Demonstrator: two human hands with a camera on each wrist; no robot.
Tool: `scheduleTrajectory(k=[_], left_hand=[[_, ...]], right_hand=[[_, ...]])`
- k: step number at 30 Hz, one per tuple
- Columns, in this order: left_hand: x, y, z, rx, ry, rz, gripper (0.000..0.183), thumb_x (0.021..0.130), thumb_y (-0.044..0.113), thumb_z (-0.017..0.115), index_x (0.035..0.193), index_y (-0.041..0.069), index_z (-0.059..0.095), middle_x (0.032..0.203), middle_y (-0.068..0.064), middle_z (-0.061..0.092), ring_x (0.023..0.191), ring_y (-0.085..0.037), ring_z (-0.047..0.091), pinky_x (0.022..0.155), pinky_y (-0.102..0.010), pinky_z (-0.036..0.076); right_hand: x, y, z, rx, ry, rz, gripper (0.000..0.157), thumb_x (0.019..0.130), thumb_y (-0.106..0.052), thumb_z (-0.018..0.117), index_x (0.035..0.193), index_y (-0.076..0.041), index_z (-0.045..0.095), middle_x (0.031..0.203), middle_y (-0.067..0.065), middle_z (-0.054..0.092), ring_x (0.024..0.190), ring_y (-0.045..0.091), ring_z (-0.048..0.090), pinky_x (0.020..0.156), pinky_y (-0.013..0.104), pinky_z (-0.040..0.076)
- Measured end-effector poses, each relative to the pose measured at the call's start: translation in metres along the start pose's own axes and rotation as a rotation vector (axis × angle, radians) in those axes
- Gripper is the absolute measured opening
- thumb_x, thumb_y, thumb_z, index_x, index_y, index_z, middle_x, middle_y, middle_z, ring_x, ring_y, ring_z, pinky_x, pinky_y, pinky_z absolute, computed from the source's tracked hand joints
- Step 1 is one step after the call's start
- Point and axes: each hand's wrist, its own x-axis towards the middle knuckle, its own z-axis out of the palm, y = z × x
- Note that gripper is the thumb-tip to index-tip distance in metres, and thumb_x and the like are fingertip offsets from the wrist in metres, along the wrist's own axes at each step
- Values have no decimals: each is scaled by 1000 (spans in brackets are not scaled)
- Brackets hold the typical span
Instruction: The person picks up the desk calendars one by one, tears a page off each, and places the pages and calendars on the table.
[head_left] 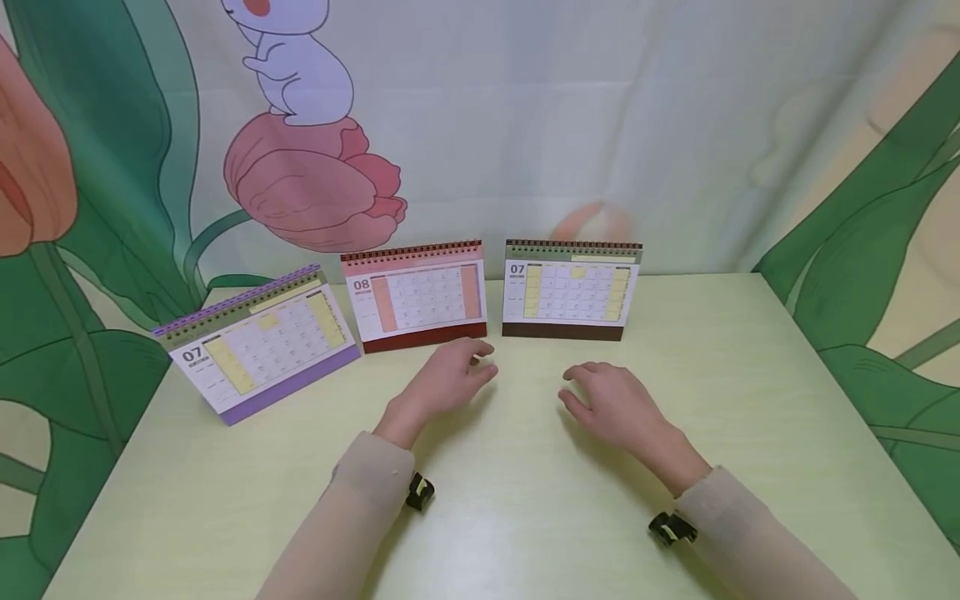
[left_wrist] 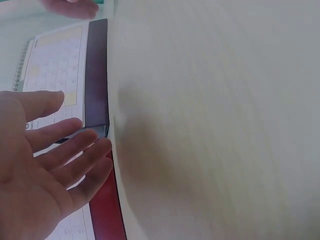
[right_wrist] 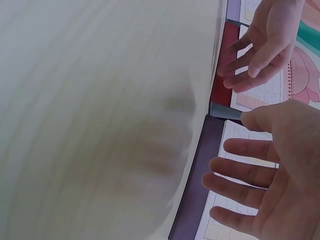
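Observation:
Three desk calendars stand in a row at the back of the table. The purple-based calendar, showing 07, is angled at the left. Beside it is the red-based calendar, showing 08. A dark-brown-based calendar, also showing 07, stands to the right. My left hand is over the table just in front of the red-based calendar, fingers loosely extended and holding nothing. My right hand hovers in front of the brown-based calendar with relaxed, spread fingers, also holding nothing.
The pale table reaches back to a printed curtain with flowers and leaves. A small black device is at each cuff, the left one and the right one.

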Motion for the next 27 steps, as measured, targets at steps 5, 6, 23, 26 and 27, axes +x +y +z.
scheduleTrajectory(k=[5, 6, 23, 26, 27], left_hand=[[8, 4, 4, -50, 26, -13, 46, 103, 21, 63, 142, -2, 55, 141, -15, 59, 124, -33, 59, 106, -44, 47], [10, 5, 5, -54, 34, -18, 48, 103, 21, 63, 144, -2, 54, 142, -15, 58, 126, -33, 58, 107, -44, 46], [34, 12, 18, -127, 68, -78, 72, 103, 28, 61, 160, 1, 27, 159, -17, 41, 141, -29, 46, 116, -39, 35], [39, 13, 20, -125, 71, -87, 76, 103, 28, 61, 161, 0, 22, 161, -17, 36, 145, -29, 40, 118, -39, 31], [40, 13, 21, -131, 73, -89, 76, 103, 28, 61, 161, 0, 21, 162, -17, 34, 146, -29, 38, 119, -39, 30]], right_hand=[[0, -1, 0, 3, 2, -4, 31, 100, -27, 67, 117, -1, 71, 117, 14, 72, 110, 34, 68, 95, 50, 53], [0, -2, 0, 6, 0, -2, 31, 100, -27, 67, 118, -1, 71, 117, 14, 72, 110, 34, 68, 95, 50, 53], [-4, 1, -1, 27, -17, 10, 32, 101, -29, 66, 118, -2, 71, 118, 14, 71, 111, 33, 67, 97, 50, 52], [-5, 2, -2, 29, -16, 8, 32, 101, -28, 66, 118, -1, 71, 118, 14, 71, 112, 34, 66, 97, 50, 52], [-6, 3, -2, 29, -14, 6, 32, 101, -28, 66, 118, -1, 71, 118, 14, 71, 112, 34, 66, 97, 50, 52]])
